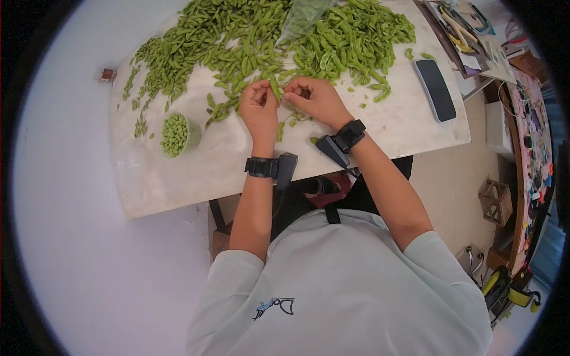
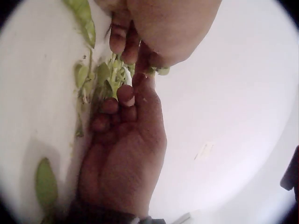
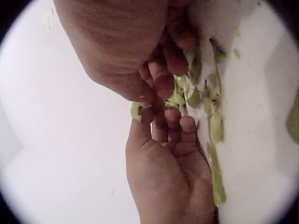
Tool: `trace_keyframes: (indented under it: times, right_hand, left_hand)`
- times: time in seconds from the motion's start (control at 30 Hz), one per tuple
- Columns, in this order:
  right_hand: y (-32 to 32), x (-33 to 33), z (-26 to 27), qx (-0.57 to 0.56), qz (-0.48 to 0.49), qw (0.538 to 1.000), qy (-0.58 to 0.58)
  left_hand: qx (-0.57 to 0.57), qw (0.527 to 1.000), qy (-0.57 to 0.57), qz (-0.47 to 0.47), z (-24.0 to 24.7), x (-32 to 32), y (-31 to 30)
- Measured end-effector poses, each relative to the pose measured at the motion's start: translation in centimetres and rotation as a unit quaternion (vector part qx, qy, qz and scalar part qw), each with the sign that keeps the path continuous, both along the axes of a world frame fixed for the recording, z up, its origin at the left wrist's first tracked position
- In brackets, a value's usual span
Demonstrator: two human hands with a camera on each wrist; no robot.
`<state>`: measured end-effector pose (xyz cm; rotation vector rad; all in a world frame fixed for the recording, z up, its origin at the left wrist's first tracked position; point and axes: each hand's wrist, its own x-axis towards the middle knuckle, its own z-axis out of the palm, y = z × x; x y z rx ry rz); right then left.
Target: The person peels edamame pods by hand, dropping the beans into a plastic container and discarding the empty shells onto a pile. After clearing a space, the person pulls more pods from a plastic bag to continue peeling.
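1. A pale tabletop (image 1: 219,160) fills much of the room, with a whitish expanse along its left side.
2. At far left on the table, a light cup (image 1: 194,135) holds loose green beans (image 1: 174,134).
3. Beyond the cup, a broad heap of darker green pods (image 1: 172,62) spreads toward the far edge, a few strays trailing down its left side.
4. Near the table's middle, the left hand (image 1: 259,113), a black strap (image 1: 261,167) at its wrist, pinches a single green pod (image 1: 275,89) between thumb and curled fingers.
5. That pod is raised upright between the two hands, just short of the heaps; the wrist views show only a small part of it at the meeting fingertips.
6. The right hand (image 1: 320,102), also strapped in black (image 1: 349,136), has its fingers bent, thumb and forefinger gripping the pod's lower end.
7. Behind the hands, a clear plastic bag (image 1: 301,22) lies between the darker heap and a brighter pile of pods (image 1: 356,44).
8. To the right, a phone (image 1: 435,91) lies face up near the table's edge.
9. At far right, tools (image 1: 460,34) clutter a side surface, with a wooden crate (image 1: 495,202) on the floor below.
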<state>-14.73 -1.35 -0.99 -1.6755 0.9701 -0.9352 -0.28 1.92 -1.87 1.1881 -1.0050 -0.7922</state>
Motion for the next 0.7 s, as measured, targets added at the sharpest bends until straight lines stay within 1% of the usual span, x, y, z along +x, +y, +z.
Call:
trace_keyframes:
  times: [0.07,0.17,0.27,0.37,0.47,0.57,0.67,0.7]
  right_hand:
    - [-0.1,-0.1,0.1,0.006,0.007,1.0,0.018]
    - [-0.3,-0.2,-0.8,0.012,-0.001,1.0,-0.019]
    - [-0.2,0.0,-1.0,0.043,-0.036,0.996,-0.066]
    - [-0.1,-0.1,-0.8,0.036,-0.047,0.995,-0.083]
    - [-0.3,-0.2,-1.4,0.038,-0.049,0.995,-0.084]
    - [-0.3,0.0,-1.3,0.021,-0.054,0.994,-0.096]
    - [-0.2,-0.1,-1.0,0.015,-0.048,0.995,-0.082]
    - [-0.3,-0.1,-1.1,0.016,-0.044,0.996,-0.077]
  left_hand:
    - [0.007,1.0,-0.005,-0.004,0.0,0.0,0.0]
    - [0.018,0.999,-0.023,-0.014,0.1,-0.1,0.0]
    - [0.019,0.995,-0.097,-0.034,-1.1,0.4,-0.3]
    - [0.029,0.993,-0.114,-0.023,0.4,-0.7,0.2]
    - [0.019,0.994,-0.098,-0.037,0.5,-0.7,0.4]
    - [0.001,0.996,-0.062,-0.057,0.9,-0.9,0.4]
    - [-0.021,0.998,-0.02,-0.057,1.3,-1.1,0.6]
    - [-0.025,0.997,-0.046,-0.058,1.1,-1.0,0.6]
